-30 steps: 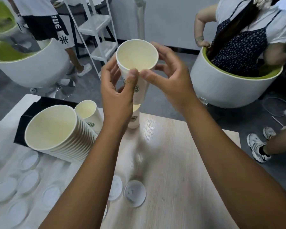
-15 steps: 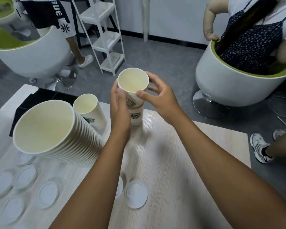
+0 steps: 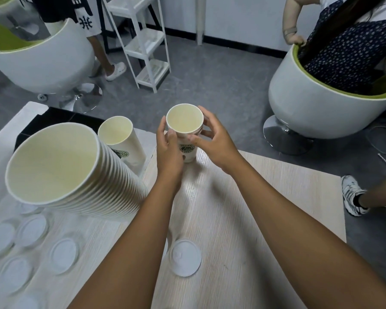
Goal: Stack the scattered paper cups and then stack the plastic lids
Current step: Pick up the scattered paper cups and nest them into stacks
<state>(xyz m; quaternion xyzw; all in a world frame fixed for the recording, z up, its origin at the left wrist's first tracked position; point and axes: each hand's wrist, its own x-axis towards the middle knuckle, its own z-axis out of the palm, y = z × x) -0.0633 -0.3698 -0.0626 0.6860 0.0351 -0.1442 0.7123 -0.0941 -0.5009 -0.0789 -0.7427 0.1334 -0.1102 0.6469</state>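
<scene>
A small stack of white paper cups (image 3: 187,130) with a green logo stands near the far edge of the wooden table (image 3: 243,208). My left hand (image 3: 168,150) grips its left side and my right hand (image 3: 214,139) pinches its right side near the rim. To the left a tall stack of paper cups (image 3: 76,172) leans toward me. Behind it stands a single paper cup (image 3: 123,141). White plastic lids lie flat on the table: one lid (image 3: 184,257) between my forearms, several lids (image 3: 31,246) at the lower left.
A black board (image 3: 54,121) lies at the table's far left. Beyond the table are white round chairs (image 3: 321,112) with people seated, a white shelf rack (image 3: 143,41), and a person's shoe (image 3: 352,195) by the right edge.
Both hands brought the held cup down from chest height onto the cup standing on the table, so the two are now nested. The view tilted downward.
</scene>
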